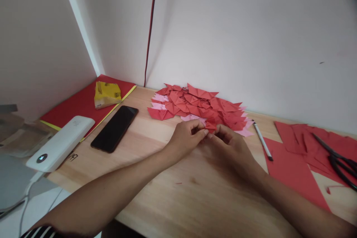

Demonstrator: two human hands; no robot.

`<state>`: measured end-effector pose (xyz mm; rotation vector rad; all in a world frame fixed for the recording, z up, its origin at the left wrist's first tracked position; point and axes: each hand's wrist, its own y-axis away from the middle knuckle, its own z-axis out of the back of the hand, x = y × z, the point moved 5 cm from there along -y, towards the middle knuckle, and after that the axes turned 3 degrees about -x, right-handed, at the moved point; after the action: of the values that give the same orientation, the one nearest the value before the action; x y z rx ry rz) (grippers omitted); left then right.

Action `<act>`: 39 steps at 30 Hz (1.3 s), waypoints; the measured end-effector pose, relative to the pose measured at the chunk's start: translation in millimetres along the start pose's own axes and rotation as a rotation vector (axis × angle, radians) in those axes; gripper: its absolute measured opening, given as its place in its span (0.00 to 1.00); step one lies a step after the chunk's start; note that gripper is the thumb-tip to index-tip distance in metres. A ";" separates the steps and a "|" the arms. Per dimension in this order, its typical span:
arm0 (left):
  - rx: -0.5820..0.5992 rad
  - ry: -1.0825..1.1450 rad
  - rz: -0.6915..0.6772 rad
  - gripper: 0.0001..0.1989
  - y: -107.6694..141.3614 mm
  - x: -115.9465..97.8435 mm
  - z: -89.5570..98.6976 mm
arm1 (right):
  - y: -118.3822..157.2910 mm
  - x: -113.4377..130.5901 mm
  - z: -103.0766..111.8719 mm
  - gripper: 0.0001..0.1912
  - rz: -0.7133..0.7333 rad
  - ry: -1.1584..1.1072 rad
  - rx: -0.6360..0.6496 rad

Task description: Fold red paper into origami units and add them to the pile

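Note:
Both of my hands meet at the middle of the wooden table, pinching a small piece of folded red paper (211,125) between them. The fingers of my left hand (187,135) close on its left side. Opposite, my right hand (227,140) grips the lower right of the same piece, its fingertips partly hiding the paper. Just behind my hands spreads a pile of folded red and pink paper pieces (192,100) with pointed corners, lying against the wall.
To the right lie a white pen (262,139), red paper sheets (295,173) and black-handled scissors (341,165). On the left are a black phone (115,128), a white power bank (61,143) with a cable, and a yellow packet (108,94) on a red folder (75,100).

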<state>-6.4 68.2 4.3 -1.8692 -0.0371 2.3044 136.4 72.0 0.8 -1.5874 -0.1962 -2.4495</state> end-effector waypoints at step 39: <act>0.073 0.381 0.143 0.08 -2.1 10.8 -3.3 | -0.7 0.6 -0.5 0.09 0.082 0.007 0.038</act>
<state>-5.0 71.6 -6.6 -2.3021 0.2331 1.9581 135.5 72.5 1.1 -1.5404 -0.1715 -2.3751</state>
